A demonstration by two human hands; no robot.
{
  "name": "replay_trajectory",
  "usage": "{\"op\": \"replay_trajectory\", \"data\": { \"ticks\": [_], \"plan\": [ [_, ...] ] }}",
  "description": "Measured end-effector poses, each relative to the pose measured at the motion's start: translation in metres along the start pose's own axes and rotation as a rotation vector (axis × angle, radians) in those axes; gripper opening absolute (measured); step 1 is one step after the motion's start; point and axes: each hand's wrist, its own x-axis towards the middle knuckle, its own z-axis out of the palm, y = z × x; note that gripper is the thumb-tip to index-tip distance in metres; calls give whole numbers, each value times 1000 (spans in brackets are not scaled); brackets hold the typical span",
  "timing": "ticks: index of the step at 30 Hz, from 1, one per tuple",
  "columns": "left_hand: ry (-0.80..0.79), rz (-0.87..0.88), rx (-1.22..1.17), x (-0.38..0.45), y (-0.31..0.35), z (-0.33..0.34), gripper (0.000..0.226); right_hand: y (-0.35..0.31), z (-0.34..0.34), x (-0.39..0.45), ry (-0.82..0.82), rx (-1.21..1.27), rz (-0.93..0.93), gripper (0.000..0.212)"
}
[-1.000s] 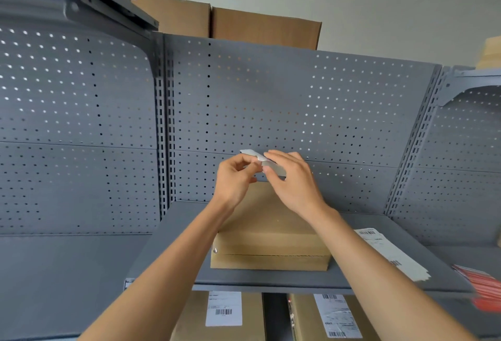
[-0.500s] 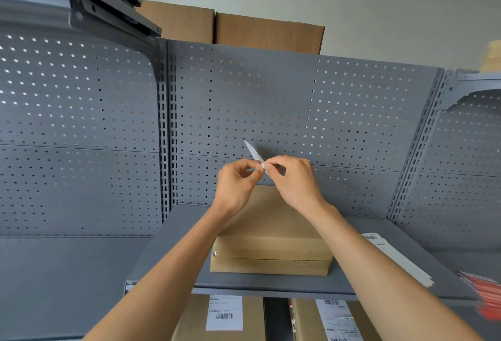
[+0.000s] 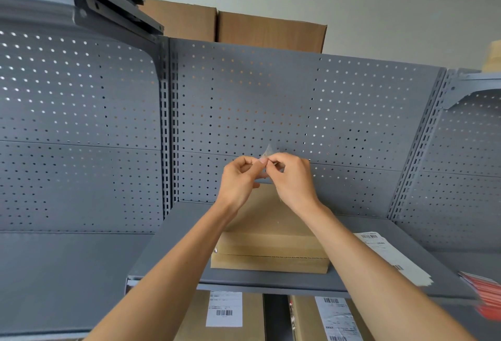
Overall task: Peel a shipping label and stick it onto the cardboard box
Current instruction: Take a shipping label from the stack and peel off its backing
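A flat brown cardboard box point(image 3: 271, 248) lies on the grey shelf point(image 3: 173, 248), right in front of me. Above its far end my left hand point(image 3: 238, 180) and my right hand point(image 3: 292, 180) meet fingertip to fingertip. Both pinch a small shipping label point(image 3: 267, 152), of which only a pale corner sticks up above the fingers. The rest of the label is hidden behind my hands. It is held in the air, apart from the box.
A stack of white label sheets point(image 3: 390, 256) lies on the shelf to the right of the box, with red items point(image 3: 485, 294) at the far right edge. Labelled cartons point(image 3: 225, 313) stand on the level below. A perforated grey back panel point(image 3: 271, 102) rises behind.
The label has gone from a flat strip across my fingers to a small upright corner pinched between both hands. My hands have drawn closer together.
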Motion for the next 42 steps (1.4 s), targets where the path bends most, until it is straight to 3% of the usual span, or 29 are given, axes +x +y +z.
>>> {"op": "replay_trajectory", "data": {
  "ticks": [6,23,42],
  "plan": [
    [16,0,30,6,-1,-4,12,1,-4,-1,-3,58,12,15],
    [119,-24,149,6,-10,-22,12,17,-26,36,182,-16,106,19],
    [175,-124,199,-1,-11,-91,9,35,-80,81,230,-171,133,22]
  ]
}}
